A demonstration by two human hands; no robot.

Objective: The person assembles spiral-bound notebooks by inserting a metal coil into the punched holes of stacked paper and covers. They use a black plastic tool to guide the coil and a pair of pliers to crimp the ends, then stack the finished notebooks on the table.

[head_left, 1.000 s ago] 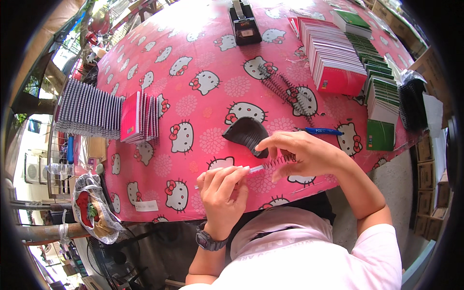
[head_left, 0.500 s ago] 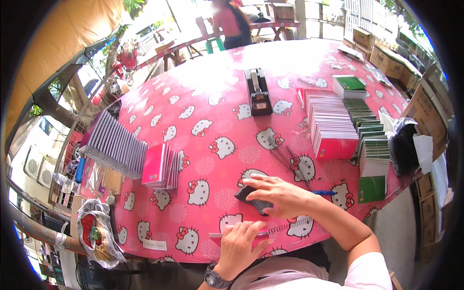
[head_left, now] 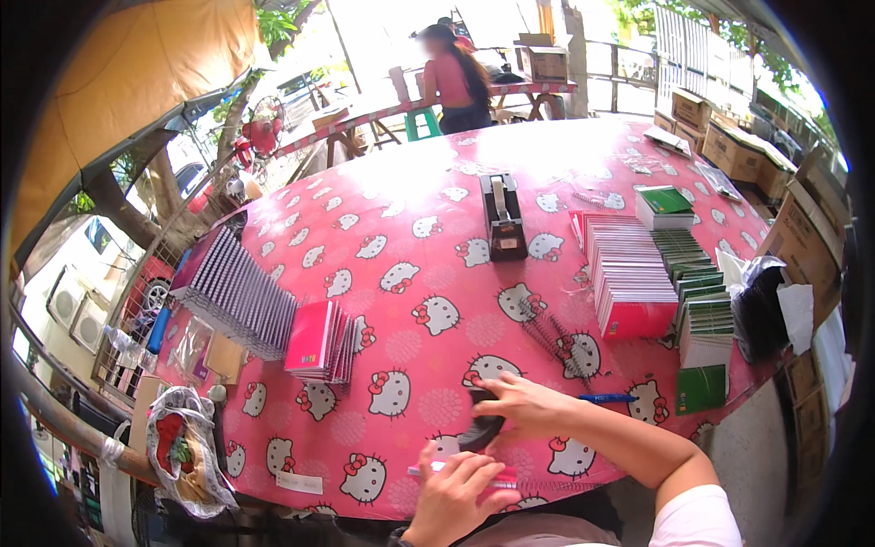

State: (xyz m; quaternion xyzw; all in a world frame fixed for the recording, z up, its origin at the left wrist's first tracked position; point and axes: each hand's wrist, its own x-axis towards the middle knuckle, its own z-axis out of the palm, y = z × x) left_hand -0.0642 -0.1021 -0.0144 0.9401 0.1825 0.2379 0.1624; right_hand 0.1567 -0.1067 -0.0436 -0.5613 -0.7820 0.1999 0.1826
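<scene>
My left hand (head_left: 458, 490) closes over a thin pink notebook (head_left: 499, 473) near the table's front edge. A wire spiral coil (head_left: 570, 489) stretches to the right from the notebook's end. Just above it, my right hand (head_left: 527, 407) grips a dark, rounded black object (head_left: 481, 421) whose kind I cannot make out. Its lower end is close to the notebook; whether they touch is unclear. Right of that hand lies a blue pen (head_left: 608, 397), partly behind my forearm.
Pink notebooks stand on the left (head_left: 314, 342) and in a long row on the right (head_left: 627, 278), beside green notebooks (head_left: 697, 273). A black tape dispenser (head_left: 504, 219) stands mid-table, with loose coils (head_left: 551, 337) nearer. A plastic bag (head_left: 187, 447) hangs at left. Another person (head_left: 453, 82) is beyond.
My view has tilted up a little. The right hand has brought the black object down beside the notebook and tipped it more upright. The left hand now covers the notebook, whose pink side shows.
</scene>
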